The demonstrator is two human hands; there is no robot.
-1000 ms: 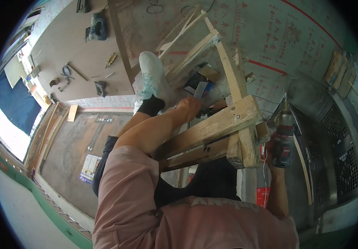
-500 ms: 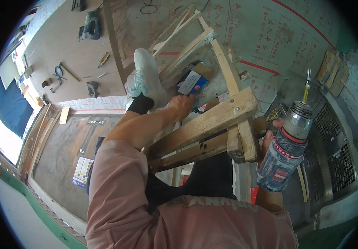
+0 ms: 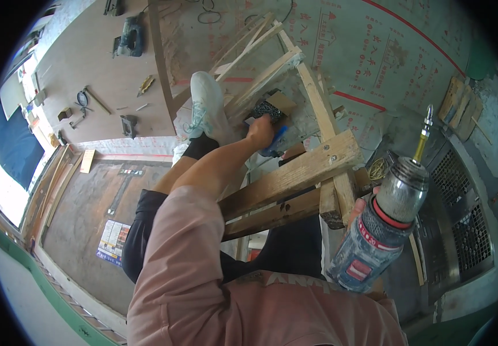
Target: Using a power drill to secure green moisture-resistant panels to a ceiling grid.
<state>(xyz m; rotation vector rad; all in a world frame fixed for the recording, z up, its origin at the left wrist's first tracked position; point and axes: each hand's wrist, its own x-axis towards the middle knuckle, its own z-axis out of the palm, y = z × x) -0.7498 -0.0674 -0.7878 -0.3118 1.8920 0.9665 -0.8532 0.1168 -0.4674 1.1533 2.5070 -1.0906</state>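
My left hand (image 3: 261,132) reaches down to an open cardboard box (image 3: 282,102) with blue sides, beyond the wooden frame. Dark screws (image 3: 266,109) fill the box, and my fingertips are hidden among them or behind the hand. My right hand (image 3: 355,212) is wrapped round a cordless drill (image 3: 370,248) at the right, mostly hidden behind the tool. The drill points up and away, with a long gold and silver bit (image 3: 423,135) in its chuck. Between my arms lies a worn timber stand (image 3: 295,167), with bolt heads in its near beam.
A brown board (image 3: 105,75) at the left bears a jigsaw (image 3: 129,37), a hammer (image 3: 98,99) and other small tools. My white shoe (image 3: 207,106) is beside the box. Printed green sheeting (image 3: 387,46) covers the floor ahead. Metal grilles (image 3: 462,213) stand at the right.
My left hand has gone from the near side of the box to its open top, and the box's flap now stands folded back from the screws. The drill has shifted left and nearer.
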